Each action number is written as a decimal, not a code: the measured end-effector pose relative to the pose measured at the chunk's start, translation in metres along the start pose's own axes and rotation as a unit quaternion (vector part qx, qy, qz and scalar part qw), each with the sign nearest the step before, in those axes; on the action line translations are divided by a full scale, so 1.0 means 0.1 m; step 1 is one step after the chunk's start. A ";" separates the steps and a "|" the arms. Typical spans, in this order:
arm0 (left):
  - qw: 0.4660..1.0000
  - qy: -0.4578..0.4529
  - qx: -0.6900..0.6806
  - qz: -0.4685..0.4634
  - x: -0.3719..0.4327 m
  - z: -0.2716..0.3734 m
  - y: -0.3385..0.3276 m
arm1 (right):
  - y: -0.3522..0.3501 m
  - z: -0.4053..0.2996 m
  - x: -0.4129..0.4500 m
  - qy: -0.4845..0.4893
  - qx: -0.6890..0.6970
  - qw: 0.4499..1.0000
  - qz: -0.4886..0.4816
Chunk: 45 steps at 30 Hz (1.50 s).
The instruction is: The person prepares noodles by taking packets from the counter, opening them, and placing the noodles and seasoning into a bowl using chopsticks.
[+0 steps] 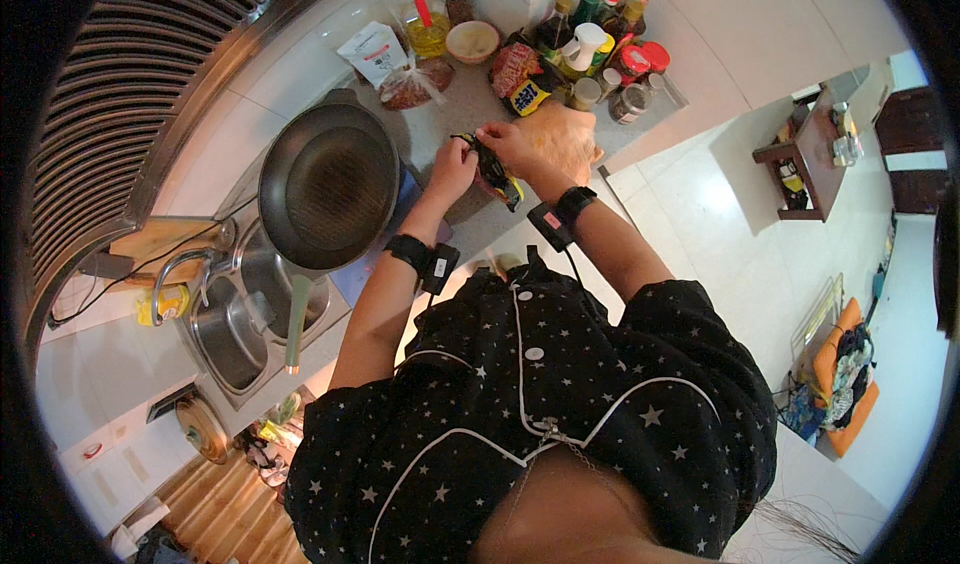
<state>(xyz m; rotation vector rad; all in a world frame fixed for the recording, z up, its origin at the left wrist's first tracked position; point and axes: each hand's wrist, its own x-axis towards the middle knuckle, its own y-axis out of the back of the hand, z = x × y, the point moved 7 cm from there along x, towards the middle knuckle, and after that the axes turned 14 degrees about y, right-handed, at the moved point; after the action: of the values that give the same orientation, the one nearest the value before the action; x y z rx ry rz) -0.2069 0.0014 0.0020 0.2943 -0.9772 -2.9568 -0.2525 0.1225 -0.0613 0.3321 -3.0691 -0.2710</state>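
Note:
Both hands meet over the front part of the grey counter, with a small dark plastic packet [491, 168] between them. My left hand [454, 166] pinches its upper left edge. Fingers of my right hand [508, 146] grip the top edge close beside. The packet hangs down towards my body and shows yellow and reddish patches. Just right of my right hand, a pale crumpled bag or cloth [559, 140] lies on the counter. A larger red and black food packet [516, 76] stands behind the hands. What is inside the held packet is hidden.
A dark frying pan [330, 185] sits left, its green handle [298, 320] over the steel double sink [229, 331]. Behind are an oil bottle [426, 27], a small bowl [472, 41], a tied plastic bag [415, 83] and several sauce bottles and jars [630, 61]. The counter ends at the right.

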 end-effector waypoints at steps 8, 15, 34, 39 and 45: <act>0.992 -0.057 0.084 -0.080 0.01 0.09 -0.02 | -0.05 -0.33 -0.05 0.095 -0.015 0.990 -0.104; 0.979 -0.094 0.182 0.007 -0.05 0.23 -0.03 | -0.01 -0.59 -0.07 0.123 -0.179 0.959 -0.182; 0.983 -0.075 0.164 -0.023 0.04 0.13 -0.03 | -0.09 -0.74 -0.07 0.160 -0.187 0.948 -0.200; 0.973 0.008 0.199 -0.115 0.02 0.10 -0.16 | -0.10 -0.70 -0.09 0.170 -0.177 0.951 -0.188; 0.984 0.024 0.166 -0.066 0.01 0.06 -0.12 | -0.13 -0.62 -0.05 0.159 -0.230 0.942 -0.187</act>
<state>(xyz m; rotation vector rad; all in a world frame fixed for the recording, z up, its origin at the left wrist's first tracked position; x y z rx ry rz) -0.2086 0.0142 -0.0003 0.4485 -1.4994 -2.8711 -0.2414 0.1000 -0.0024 0.8311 -2.5041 -0.8365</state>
